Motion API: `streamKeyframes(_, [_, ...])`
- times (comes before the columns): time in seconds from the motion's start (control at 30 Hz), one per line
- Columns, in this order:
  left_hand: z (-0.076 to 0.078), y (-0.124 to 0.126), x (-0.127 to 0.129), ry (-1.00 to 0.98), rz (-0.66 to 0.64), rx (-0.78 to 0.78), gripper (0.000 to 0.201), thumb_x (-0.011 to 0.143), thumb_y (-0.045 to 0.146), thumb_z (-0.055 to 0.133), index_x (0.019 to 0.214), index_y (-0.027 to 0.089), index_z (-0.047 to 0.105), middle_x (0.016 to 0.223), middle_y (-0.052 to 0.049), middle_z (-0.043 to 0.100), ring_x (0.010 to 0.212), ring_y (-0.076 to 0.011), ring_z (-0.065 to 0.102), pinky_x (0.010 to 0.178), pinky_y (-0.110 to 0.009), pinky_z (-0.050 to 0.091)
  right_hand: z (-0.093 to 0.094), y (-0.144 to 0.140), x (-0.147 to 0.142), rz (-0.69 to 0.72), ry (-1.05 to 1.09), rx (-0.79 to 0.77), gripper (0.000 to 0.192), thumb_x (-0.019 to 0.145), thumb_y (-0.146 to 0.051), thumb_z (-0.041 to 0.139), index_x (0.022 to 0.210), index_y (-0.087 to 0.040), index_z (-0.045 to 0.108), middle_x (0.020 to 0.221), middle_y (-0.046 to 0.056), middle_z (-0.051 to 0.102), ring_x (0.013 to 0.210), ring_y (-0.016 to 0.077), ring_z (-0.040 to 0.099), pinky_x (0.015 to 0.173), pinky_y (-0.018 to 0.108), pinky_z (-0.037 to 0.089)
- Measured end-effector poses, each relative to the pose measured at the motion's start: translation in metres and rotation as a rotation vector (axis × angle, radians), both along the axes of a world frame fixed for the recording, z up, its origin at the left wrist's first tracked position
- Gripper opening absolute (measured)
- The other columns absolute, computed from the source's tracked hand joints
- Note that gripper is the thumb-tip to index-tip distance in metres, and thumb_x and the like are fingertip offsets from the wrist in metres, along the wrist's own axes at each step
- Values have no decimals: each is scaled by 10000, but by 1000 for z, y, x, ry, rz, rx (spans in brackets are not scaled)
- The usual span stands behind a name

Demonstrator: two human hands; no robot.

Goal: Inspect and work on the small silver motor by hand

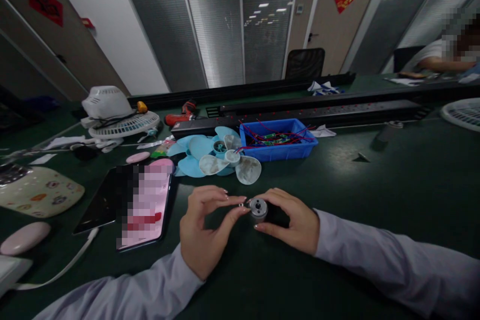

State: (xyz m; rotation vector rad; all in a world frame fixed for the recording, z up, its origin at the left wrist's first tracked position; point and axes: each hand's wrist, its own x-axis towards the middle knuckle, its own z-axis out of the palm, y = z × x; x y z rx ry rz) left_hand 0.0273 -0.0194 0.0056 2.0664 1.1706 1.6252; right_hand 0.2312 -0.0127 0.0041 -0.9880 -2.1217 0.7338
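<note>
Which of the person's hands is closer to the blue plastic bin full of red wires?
Right. The right hand, holding a small round grey metal motor, sits below the blue plastic bin, slightly to its right. The left hand lies further off, lower and to the left.

The right hand point(290, 220) covers most of the small motor point(258, 208), so only its round metal face shows. Something tiny sits between the left hand point(204, 225) fingertips, too small to tell. Just left of the hands, the phone point(144, 205) screen is blurred out. Far off to the right, a person point(446, 52) is cut by the frame edge, as is a white fan grille point(463, 112) on the desk point(375, 185).
</note>
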Motion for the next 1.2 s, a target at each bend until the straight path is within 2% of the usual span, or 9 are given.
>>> streamKeyframes(0.1, [0, 2, 17, -117, -53, 51, 337, 741, 85, 717, 941, 234, 490, 802, -1, 703, 956, -203, 616, 806, -393, 519, -1, 0, 0, 8, 3, 15, 302, 788, -299, 688, 1055, -186, 601, 927, 56, 640, 864, 210, 571, 774, 358, 450])
streamKeyframes(0.2, [-2, 5, 25, -143, -87, 54, 328, 744, 87, 716, 944, 230, 500, 823, -6, 701, 950, -197, 610, 800, -387, 529, -2, 0, 0, 12, -3, 18, 295, 795, -312, 679, 1041, -171, 597, 910, 59, 631, 850, 210, 560, 765, 358, 446])
streamKeyframes(0.6, [-1, 6, 23, -22, -84, 25, 304, 759, 129, 718, 947, 228, 499, 810, -6, 714, 913, -204, 613, 823, -405, 478, -2, 1, 0, 14, 5, 20, 250, 785, -289, 694, 982, -172, 594, 874, 46, 606, 829, 196, 547, 742, 335, 430])
streamKeyframes(0.93, [2, 6, 20, 65, -111, 61, 318, 749, 125, 726, 960, 236, 515, 820, 7, 717, 911, -208, 572, 818, -389, 457, -4, 1, 1, 20, 4, 15, 268, 789, -302, 687, 998, -163, 595, 869, 51, 608, 825, 201, 549, 733, 338, 432])
streamKeyframes(1.1, [3, 3, 15, 90, -121, 28, 260, 864, 154, 575, 1108, 239, 549, 1034, -37, 639, 1030, -200, 532, 892, -363, 423, -3, 1, 1, 22, -8, 7, 326, 790, -308, 689, 1066, -170, 586, 913, 55, 620, 852, 206, 551, 758, 350, 437])
streamKeyframes(1.2, [1, 1, 12, 92, -124, -11, 260, 920, 170, 471, 1147, 261, 562, 1087, -38, 614, 1061, -197, 527, 920, -367, 384, -2, 1, 1, 17, -15, 2, 323, 786, -300, 696, 1062, -171, 590, 908, 52, 621, 848, 202, 551, 759, 346, 436])
